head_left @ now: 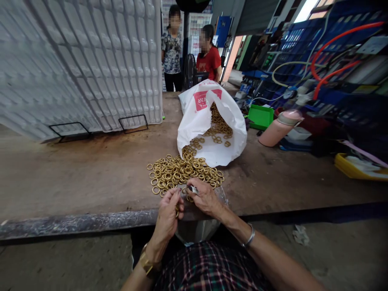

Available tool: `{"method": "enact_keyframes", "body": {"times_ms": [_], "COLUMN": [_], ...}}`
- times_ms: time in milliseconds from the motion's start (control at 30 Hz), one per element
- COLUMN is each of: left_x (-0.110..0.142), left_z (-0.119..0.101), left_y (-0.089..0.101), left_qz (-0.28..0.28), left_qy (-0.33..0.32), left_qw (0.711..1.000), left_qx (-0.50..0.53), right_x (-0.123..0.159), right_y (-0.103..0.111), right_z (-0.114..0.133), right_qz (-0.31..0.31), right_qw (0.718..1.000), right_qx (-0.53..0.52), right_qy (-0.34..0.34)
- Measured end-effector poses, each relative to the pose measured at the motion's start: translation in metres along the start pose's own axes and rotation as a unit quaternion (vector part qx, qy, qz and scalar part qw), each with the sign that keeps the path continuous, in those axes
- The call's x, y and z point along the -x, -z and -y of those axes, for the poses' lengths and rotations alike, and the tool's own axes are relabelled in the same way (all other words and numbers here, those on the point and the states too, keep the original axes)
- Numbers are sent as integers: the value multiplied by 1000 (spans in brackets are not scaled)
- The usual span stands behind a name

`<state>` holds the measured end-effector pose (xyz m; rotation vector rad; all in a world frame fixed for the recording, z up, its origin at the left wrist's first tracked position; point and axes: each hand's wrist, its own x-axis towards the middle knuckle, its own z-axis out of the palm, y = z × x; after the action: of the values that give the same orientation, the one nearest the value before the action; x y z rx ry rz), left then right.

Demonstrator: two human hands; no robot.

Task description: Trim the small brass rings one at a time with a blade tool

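Observation:
A heap of gold-coloured metal rings (176, 171) lies on the wooden table, spilling from the mouth of a white plastic sack (194, 127) with more rings inside. My left hand (169, 210) is closed at the heap's near edge, with a gold ring (177, 211) showing beneath its curled fingers. Close beside it, my right hand (207, 197) is closed around a small white and dark object, too small to name. Between the fingertips of both hands shows another ring, and I cannot tell which hand grips it. Below the table edge sits a greyish container (197, 232), partly hidden.
Stacked white plastic trays (115, 60) stand at the left behind black wire brackets (133, 122). To the right are a green tray (260, 116), a pink bottle (280, 128) and a yellow tray (357, 169). Two people (209, 60) are beyond the table.

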<state>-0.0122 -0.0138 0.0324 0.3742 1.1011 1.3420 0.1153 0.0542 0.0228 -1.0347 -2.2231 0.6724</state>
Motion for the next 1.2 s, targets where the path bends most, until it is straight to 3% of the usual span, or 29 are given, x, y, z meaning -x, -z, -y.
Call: {"method": "enact_keyframes", "body": {"times_ms": [167,333,467,767,967,1067,1200], "left_x": [-1,0,3,8,12,11,9], "left_z": [3,6,7,2,-1,0,2], "left_y": [3,9,9,7,4,5,5], "left_qz": [-11,-39,-41,39,49,46,31], "left_qy": [-19,-75,-105,-37,-28,-29,-51], "left_qw": [998,986,973,991,995,996,995], "left_qx": [-53,-142,-200,-119,-80,-77,-82], "right_x": [0,-1,-2,-4,-3,-2,2], "right_y": [2,1,-3,-6,-7,-5,-2], "right_z": [17,18,17,23,21,21,23], "right_qz": [12,33,71,38,37,32,73], "right_qw": [998,984,972,983,967,975,994], "right_qx": [-65,-131,-181,-146,-220,-182,-9], "right_qy": [-4,-119,-131,-109,-124,-127,-78]}}
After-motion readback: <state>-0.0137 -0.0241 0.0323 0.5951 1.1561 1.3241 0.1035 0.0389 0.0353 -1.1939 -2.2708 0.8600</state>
